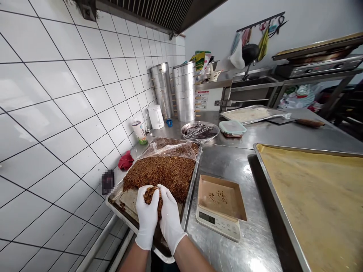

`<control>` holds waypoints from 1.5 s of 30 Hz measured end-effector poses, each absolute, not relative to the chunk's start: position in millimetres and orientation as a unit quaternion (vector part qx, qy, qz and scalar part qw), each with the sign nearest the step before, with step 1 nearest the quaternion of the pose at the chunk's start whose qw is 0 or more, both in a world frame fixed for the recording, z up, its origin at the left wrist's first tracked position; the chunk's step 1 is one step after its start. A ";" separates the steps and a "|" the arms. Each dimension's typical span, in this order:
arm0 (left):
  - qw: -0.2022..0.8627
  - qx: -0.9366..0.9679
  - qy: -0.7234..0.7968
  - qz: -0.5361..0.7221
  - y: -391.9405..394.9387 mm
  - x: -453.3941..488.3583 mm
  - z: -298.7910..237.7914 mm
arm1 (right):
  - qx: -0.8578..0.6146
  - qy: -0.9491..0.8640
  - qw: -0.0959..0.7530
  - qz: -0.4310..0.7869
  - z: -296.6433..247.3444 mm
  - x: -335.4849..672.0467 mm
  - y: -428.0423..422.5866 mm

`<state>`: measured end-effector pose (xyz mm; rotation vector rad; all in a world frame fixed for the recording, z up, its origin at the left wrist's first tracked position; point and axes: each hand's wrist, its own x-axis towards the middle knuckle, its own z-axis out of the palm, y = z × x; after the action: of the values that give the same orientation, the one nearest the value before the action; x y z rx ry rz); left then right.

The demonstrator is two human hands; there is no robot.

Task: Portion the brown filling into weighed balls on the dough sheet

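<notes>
Three metal trays sit on the tabletop, with one scale. Two steel canister stacks stand behind one white kettle.

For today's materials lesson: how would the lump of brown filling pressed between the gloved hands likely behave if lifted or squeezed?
The lump looks coarse and grainy, so it would probably crumble if gripped loosely. Both the left hand and right hand cup it, suggesting it deforms easily. Likely sticky: crumbs cling inside the cardboard tray.

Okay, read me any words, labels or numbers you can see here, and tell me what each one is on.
None can be read.
Scale display: digits too blurred.
Can by the tiled wall: label print too small.
Notice under the far shelf: red and dark print, too small.
Dark item beside the tray: blurred out.
</notes>
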<state>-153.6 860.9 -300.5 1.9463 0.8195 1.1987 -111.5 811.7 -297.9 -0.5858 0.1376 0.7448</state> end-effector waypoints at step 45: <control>0.395 0.654 0.416 0.493 869.8 -163.9 -275.0 | -0.332 -0.095 0.817 0.461 -272.8 -100.7 777.7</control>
<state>-163.9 869.8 -275.0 1.6577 1.0540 1.2503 -100.7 777.7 -272.8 -0.7086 -0.2021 0.9832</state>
